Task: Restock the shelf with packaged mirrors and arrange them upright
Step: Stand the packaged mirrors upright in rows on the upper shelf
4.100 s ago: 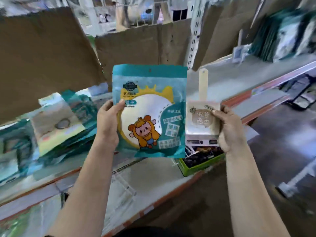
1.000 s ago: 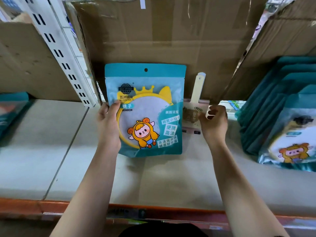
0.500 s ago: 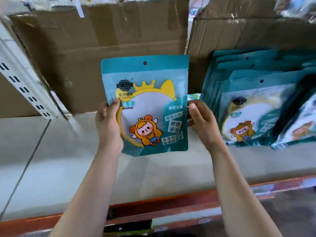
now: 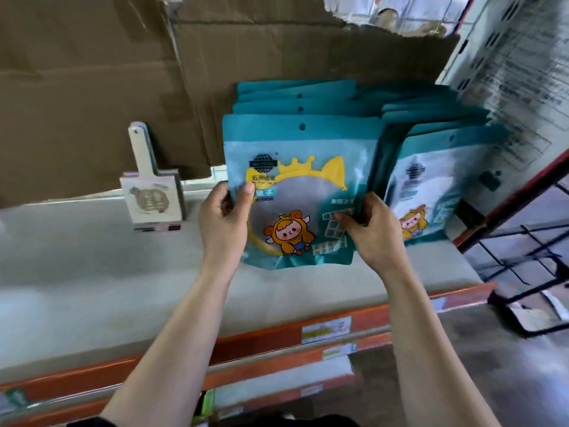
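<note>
Teal mirror packet was held upright against the stack, edges pinched by left hand and right hand

Held teal plastic mirror pouch: glossy film, smooth, with a soft sheen over the clear round window.
Teal plastic pouches stacked behind it and the teal stack to the right: same shiny film.
Brown cardboard backing sheet: matt, creased, top edge torn ragged.
Pale grey shelf board: matt, faintly mottled.
Orange shelf front rail: looks like painted metal, smooth, dull sheen, with paper labels stuck on.
Cream paddle-shaped item in a pale card sleeve: card matt, handle smooth.
Black wire rack: thin rods, dark and dull.
</note>
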`<state>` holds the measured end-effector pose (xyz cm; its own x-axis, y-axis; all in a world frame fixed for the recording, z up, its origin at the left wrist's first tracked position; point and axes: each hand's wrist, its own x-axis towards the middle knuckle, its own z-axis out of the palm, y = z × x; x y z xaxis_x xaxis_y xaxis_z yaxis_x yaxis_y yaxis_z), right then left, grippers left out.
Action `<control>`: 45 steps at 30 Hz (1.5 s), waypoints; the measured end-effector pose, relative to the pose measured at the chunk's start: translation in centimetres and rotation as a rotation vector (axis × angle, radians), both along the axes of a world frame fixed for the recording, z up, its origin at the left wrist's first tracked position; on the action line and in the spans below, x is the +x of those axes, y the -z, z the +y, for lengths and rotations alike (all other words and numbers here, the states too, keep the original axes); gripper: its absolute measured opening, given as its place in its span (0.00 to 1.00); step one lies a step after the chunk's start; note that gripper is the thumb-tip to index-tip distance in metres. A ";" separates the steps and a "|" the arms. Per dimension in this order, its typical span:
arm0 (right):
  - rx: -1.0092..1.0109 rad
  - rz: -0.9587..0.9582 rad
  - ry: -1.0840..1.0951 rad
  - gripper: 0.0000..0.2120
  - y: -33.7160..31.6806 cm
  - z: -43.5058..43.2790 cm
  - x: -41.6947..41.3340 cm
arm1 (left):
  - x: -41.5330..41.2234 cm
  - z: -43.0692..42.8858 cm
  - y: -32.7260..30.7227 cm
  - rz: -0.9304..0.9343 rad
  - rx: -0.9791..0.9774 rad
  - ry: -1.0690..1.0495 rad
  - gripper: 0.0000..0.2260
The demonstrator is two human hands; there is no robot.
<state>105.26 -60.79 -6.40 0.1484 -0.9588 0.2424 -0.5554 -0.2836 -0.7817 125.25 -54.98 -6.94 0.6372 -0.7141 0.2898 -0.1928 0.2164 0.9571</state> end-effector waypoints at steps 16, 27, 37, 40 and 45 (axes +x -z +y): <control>-0.204 0.234 0.310 0.20 1.7 -2.2 -4.5 | -6.5 -3.0 0.8 -0.169 0.167 -0.165 0.11; -0.344 0.090 0.072 0.15 2.2 -1.4 -3.6 | -5.8 -0.6 1.9 -0.628 0.491 -0.165 0.28; -0.130 0.446 -0.410 0.30 2.8 4.6 5.6 | 0.4 7.7 2.4 -0.696 0.961 -0.100 0.37; -0.095 0.523 -0.476 0.35 2.3 6.8 10.3 | 4.1 11.6 1.3 -0.648 0.988 -0.188 0.37; -0.082 0.616 -0.583 0.34 2.5 13.5 18.2 | 10.7 20.2 1.3 -0.568 1.122 -0.345 0.35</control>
<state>123.43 -47.31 -8.90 0.7411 -0.6710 0.0218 -0.6225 -0.6989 -0.3523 135.91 -34.75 -8.20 0.8214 -0.5665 -0.0665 -0.5126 -0.7843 0.3495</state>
